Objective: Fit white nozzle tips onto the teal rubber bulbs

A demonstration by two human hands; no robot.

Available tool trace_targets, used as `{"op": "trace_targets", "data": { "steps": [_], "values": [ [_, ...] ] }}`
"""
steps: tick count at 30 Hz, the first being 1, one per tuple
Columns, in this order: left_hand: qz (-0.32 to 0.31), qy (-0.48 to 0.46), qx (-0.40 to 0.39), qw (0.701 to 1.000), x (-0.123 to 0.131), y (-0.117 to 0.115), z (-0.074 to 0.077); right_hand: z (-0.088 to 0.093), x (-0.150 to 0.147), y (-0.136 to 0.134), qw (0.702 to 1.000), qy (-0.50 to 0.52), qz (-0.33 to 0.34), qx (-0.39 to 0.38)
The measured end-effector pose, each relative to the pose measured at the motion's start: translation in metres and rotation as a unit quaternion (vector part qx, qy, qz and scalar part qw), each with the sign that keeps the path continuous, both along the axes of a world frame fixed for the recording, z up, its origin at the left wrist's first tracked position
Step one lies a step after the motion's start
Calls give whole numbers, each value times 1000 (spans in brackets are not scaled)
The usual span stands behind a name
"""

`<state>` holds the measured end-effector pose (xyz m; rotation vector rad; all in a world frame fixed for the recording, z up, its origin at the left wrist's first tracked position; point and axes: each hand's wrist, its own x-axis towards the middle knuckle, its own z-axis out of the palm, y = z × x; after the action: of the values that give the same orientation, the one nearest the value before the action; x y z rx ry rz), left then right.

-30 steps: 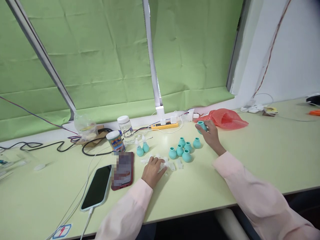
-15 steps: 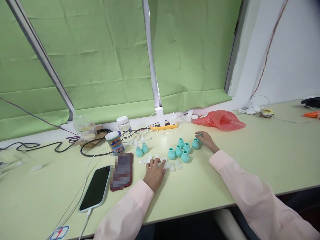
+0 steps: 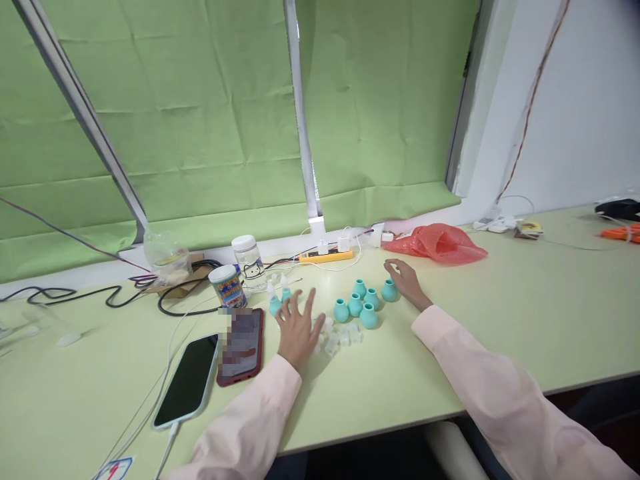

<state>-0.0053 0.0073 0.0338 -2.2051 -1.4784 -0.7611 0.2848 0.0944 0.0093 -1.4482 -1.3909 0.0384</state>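
My left hand (image 3: 299, 330) is open, its fingers spread above the table. It partly covers two teal bulbs with clear pointed nozzles; the nearer to it is a capped bulb (image 3: 275, 305). Several translucent plastic nozzle pieces (image 3: 344, 338) lie scattered beside its thumb. My right hand (image 3: 409, 283) has bent fingers just beyond an uncapped teal bulb (image 3: 389, 291); whatever they close on is hidden. Several more open-topped teal bulbs, among them a front bulb (image 3: 369, 317), stand in a cluster between my hands.
Two phones, a dark phone (image 3: 187, 380) on a cable and a red-cased phone (image 3: 243, 347), lie at left. Behind are a printed canister (image 3: 229, 288), a clear jar (image 3: 250, 265), a yellow power strip (image 3: 326, 257) and a red plastic bag (image 3: 440, 243). Black cables (image 3: 113, 300) run along the wall.
My left hand has lifted off the nozzle pieces, moved left and spread its fingers. My right hand has shifted slightly left; the bulb earlier under its fingers no longer shows.
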Motion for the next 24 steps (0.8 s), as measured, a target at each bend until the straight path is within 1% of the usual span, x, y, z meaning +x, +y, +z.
{"op": "trace_targets", "data": {
  "steps": [3, 5, 7, 9, 11, 13, 15, 17, 19, 22, 24],
  "values": [
    [88, -32, 53, 994, 2, 28, 28, 5, -8, -4, 999, -12, -17, 49],
    [149, -42, 63, 986, 1, 51, 40, 7, -12, -7, 997, -21, -25, 76],
    [200, -46, 52, 977, -2, 73, 43, 9, -15, -10, 993, -33, -32, 106],
    [223, -47, 7, 974, -8, 91, 39, 10, -18, -11, 990, -46, -35, 128],
    [206, -29, -50, 977, -13, 102, 31, 12, -21, -14, 988, -54, -34, 138],
    [188, -17, -58, 980, -16, 107, 24, 15, -26, -19, 986, -62, -34, 153],
    [177, -13, -50, 983, -17, 108, 21, 19, -33, -26, 979, -73, -31, 185],
    [170, -10, -39, 985, -16, 106, 23, 23, -44, -37, 970, -88, -14, 227],
    [151, -8, -14, 988, -14, 99, 32, 26, -58, -50, 960, -98, 18, 263],
    [41, -28, 105, 993, -6, 77, 50, 28, -82, -69, 948, -111, 102, 282],
    [-62, -48, 157, 985, 5, 54, 56, 28, -97, -80, 941, -105, 179, 267]
  ]
}}
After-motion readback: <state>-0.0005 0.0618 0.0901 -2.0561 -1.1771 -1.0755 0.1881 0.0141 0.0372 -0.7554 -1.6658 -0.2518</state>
